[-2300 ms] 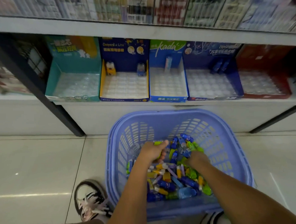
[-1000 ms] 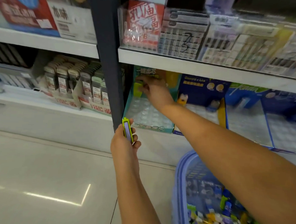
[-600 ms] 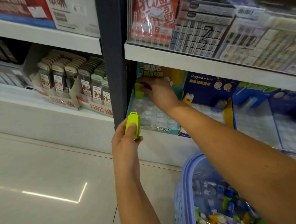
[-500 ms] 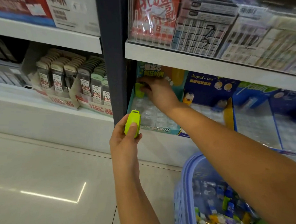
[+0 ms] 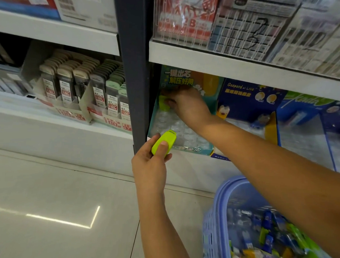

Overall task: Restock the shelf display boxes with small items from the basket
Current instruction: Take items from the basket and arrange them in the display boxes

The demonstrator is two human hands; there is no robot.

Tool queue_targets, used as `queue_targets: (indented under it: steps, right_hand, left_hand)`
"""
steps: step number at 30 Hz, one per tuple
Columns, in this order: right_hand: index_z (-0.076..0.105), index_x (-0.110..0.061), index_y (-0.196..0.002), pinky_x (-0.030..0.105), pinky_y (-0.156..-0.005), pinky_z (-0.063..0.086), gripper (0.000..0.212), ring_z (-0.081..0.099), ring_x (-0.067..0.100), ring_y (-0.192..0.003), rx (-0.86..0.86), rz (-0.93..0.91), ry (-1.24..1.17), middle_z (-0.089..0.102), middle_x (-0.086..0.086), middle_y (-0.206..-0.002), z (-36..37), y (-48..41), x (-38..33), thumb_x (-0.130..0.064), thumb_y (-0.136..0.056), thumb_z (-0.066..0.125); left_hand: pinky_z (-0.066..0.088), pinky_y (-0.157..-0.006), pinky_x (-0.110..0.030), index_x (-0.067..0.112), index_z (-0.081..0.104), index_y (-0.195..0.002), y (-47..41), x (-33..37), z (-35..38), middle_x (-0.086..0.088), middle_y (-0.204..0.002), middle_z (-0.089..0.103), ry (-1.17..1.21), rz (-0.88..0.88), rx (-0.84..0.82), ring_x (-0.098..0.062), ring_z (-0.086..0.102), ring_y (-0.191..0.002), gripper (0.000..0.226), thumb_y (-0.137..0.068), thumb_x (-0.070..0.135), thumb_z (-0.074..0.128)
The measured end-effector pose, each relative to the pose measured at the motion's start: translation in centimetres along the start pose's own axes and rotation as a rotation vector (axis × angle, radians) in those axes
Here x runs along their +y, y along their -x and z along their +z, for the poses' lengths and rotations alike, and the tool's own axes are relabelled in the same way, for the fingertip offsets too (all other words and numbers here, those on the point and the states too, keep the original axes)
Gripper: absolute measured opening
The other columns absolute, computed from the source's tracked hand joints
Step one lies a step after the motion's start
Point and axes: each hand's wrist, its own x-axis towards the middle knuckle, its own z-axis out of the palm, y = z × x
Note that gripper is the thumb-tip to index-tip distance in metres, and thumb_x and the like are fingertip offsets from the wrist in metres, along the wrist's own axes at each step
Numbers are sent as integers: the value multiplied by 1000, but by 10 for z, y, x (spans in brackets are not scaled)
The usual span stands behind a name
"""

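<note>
Left hand pinches a lime-green item, thumb pressed on its face and fingers curled behind, tip pointing up and right. It is held in the air just in front of the teal display box, at the box's front left corner, beside the dark shelf upright. Right hand reaches into the same box, thumb and curled fingers closed on a second green piece at the back left corner, against the box's printed back panel. Clear blister tray lines the box floor, with its near pockets bare. To the right, touching it, is a blue display box with two small items at its back. The boxes sit on the lower shelf. Lilac plastic basket stands on the floor bottom right, under the right forearm, holding mixed small items in blue, green and yellow. Left bay holds rows of lead refill cases.
</note>
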Motion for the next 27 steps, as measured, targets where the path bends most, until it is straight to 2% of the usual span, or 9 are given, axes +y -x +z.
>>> queue_targets:
  steps: [2, 7, 9, 12, 15, 17, 21, 24, 27]
  right_hand:
    - [55, -21, -130, 37, -93, 44, 37, 44, 34, -125, 33, 2, 142, 52, 15, -133, 2, 2, 2, -25, -94, 48]
    - [51, -20, -135, 35, -101, 38, 40, 35, 36, -130, 20, 14, 79, 43, 17, -137, -1, 11, 1, -24, -95, 49]
    - [45, -24, -139, 30, -99, 38, 45, 42, 30, -123, -44, 80, -110, 40, 15, -138, -6, 24, -2, -23, -95, 50]
    - [50, -27, -133, 29, -84, 49, 48, 56, 8, -90, -29, 98, -561, 50, 4, -125, -21, 58, -9, -2, -91, 47]
    - [52, -39, -125, 23, -92, 51, 63, 54, -1, -114, -236, -11, -834, 46, -12, -137, -41, 87, -13, 10, -87, 44]
    - [60, -35, -121, 20, -97, 48, 48, 52, -2, -120, -388, -56, -895, 54, -15, -133, -51, 95, -15, 0, -88, 58]
    - [65, -33, -114, 19, -86, 51, 30, 60, -3, -98, -302, -6, -643, 68, -13, -107, -65, 92, -18, -30, -85, 66]
    - [60, -34, -122, 15, -75, 44, 36, 51, -2, -89, -282, -145, -276, 66, -14, -109, -66, 87, -18, -36, -85, 64]
    - [45, -41, -132, 13, -69, 32, 48, 40, 0, -85, -291, -212, -174, 61, -14, -107, -61, 81, -20, -39, -87, 60]
  left_hand:
    - [52, -63, -12, 19, 67, -116, 0, 2, -2, 4, -108, 67, 17, -21, -7, 0, 69, -77, 27, -89, 16, 63]
    - [53, -66, -15, 15, 69, -108, 5, 8, -6, -2, -111, 68, 138, -56, -27, -11, 70, -89, 19, -89, 16, 63]
    - [54, -65, -17, 13, 66, -106, 7, 11, -7, -6, -105, 71, 212, -64, -50, -15, 72, -85, 17, -91, 15, 61]
    - [52, -59, -17, 12, 66, -105, 9, 13, -7, -3, -90, 73, 212, -59, -65, -13, 69, -70, 16, -92, 19, 59]
    - [43, -47, -17, 13, 70, -91, 12, 13, -6, 4, -62, 61, 149, -71, -74, -6, 50, -50, 17, -92, 26, 58]
    - [40, -45, -16, 13, 70, -90, 12, 13, -6, 5, -54, 53, 68, -65, -75, -5, 45, -47, 19, -91, 29, 60]
    - [46, -49, -12, 22, 65, -100, 10, 21, -5, 7, -61, 68, -70, 46, -76, -1, 58, -51, 20, -81, 27, 72]
    - [45, -50, -7, 21, 61, -97, 10, 29, -3, 6, -68, 72, -183, 102, -134, 3, 63, -57, 28, -75, 25, 77]
    - [47, -54, -7, 21, 58, -97, 10, 33, -1, 5, -74, 72, -181, 125, -159, 3, 66, -61, 32, -73, 27, 77]
